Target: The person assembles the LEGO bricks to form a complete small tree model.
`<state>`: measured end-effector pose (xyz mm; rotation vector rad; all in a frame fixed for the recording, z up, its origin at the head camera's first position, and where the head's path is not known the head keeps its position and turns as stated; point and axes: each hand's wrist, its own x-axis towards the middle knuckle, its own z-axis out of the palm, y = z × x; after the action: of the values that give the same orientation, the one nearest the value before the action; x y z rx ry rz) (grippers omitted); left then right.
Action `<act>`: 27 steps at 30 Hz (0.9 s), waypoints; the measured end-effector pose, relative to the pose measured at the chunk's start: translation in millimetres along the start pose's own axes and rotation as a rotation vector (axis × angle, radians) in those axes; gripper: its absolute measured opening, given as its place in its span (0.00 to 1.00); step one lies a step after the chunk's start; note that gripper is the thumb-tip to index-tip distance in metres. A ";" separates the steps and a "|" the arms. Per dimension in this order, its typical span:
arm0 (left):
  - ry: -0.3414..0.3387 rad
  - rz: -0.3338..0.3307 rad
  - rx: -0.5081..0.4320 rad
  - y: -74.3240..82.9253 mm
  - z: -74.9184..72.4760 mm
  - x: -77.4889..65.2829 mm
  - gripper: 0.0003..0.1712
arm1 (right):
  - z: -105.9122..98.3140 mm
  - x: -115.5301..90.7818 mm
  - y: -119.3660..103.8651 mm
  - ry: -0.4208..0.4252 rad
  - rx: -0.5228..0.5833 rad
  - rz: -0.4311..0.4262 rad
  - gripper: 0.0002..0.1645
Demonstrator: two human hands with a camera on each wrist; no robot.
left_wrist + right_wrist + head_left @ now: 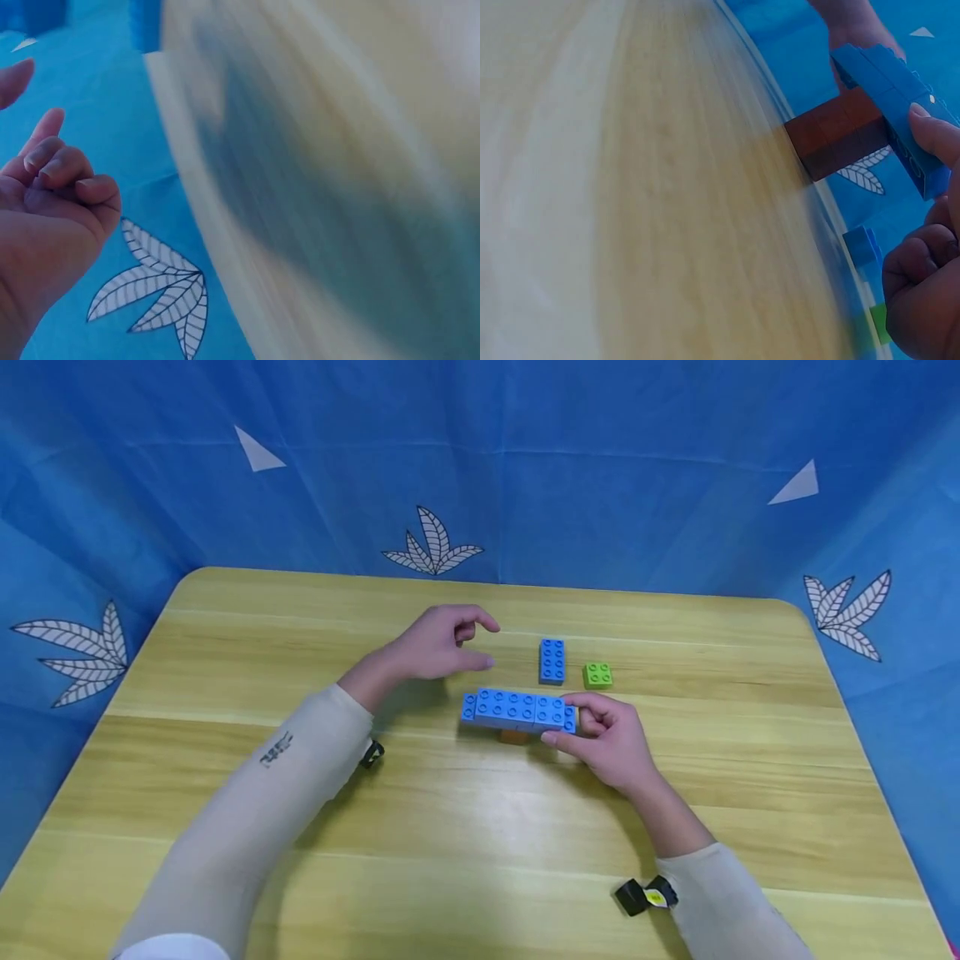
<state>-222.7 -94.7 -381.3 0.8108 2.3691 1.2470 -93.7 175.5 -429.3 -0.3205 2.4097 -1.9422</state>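
A row of blue toy building bricks (pixel 517 708) tops a short brown brick stack (pixel 840 133), forming a T shape that stands on the table. My right hand (pixel 611 739) pinches the right end of the blue row between thumb and index finger, the other fingers folded in. To the left of the row, my left hand (pixel 442 643) hovers over the table and holds nothing. Its thumb and index finger are spread apart, while the remaining fingers curl toward the palm. Beyond the row lie a blue brick (pixel 552 662) and a small green brick (pixel 597 675).
The wooden table (pixel 480 877) has rounded far corners. Behind it hangs a blue cloth (pixel 600 477) with white leaf and triangle prints. Black wrist devices with straps are worn at both sleeves, the right one (pixel 645 896) close to the tabletop.
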 end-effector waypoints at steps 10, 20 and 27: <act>-0.098 -0.022 0.116 -13.0 9.2 45.2 0.34 | 2.8 -2.0 3.4 -0.015 0.001 0.009 0.22; -0.239 -0.006 0.187 -3.4 20.6 79.8 0.39 | 1.6 1.9 4.0 -0.014 0.004 -0.042 0.23; -0.359 0.024 0.292 -1.5 33.4 94.9 0.40 | 0.1 3.0 1.9 -0.041 0.000 -0.063 0.24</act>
<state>-279.2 -14.7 -404.4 1.0541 2.2699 0.6952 -96.8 175.2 -430.9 -0.4368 2.4027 -1.9408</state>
